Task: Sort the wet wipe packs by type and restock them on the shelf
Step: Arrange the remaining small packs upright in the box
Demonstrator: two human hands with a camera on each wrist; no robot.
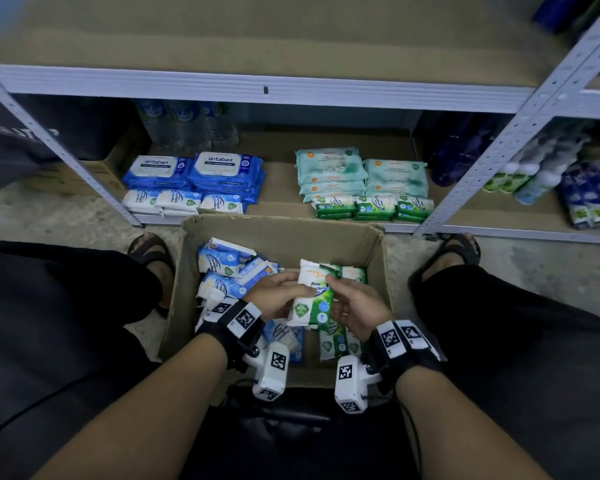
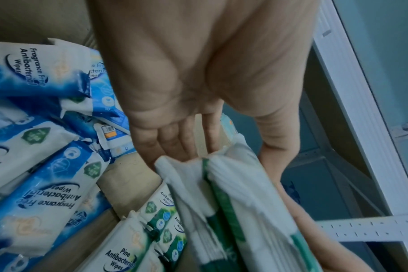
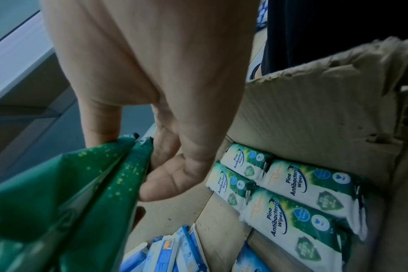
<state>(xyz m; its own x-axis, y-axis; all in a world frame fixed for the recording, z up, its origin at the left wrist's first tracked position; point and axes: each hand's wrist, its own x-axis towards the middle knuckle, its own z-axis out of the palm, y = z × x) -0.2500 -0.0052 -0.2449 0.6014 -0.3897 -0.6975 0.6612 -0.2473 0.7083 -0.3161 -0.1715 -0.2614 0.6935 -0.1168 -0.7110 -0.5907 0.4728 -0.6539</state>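
Both hands hold a small bunch of green packs (image 1: 312, 299) just above the box (image 1: 368, 244). The left hand (image 1: 274, 299) has flat fingers (image 2: 175, 139) under one side and its thumb on top. The right hand (image 1: 355, 308) curls around the other side. The bunch's long way points toward the shelf (image 1: 281, 174). The green row (image 1: 373, 206) there lies ahead, a bit right, so the right hand looks nearer.

A shop stockroom — metal shelving (image 1: 257, 95) stacked with packaged wipes (image 1: 329, 168), bottles (image 1: 187, 123).
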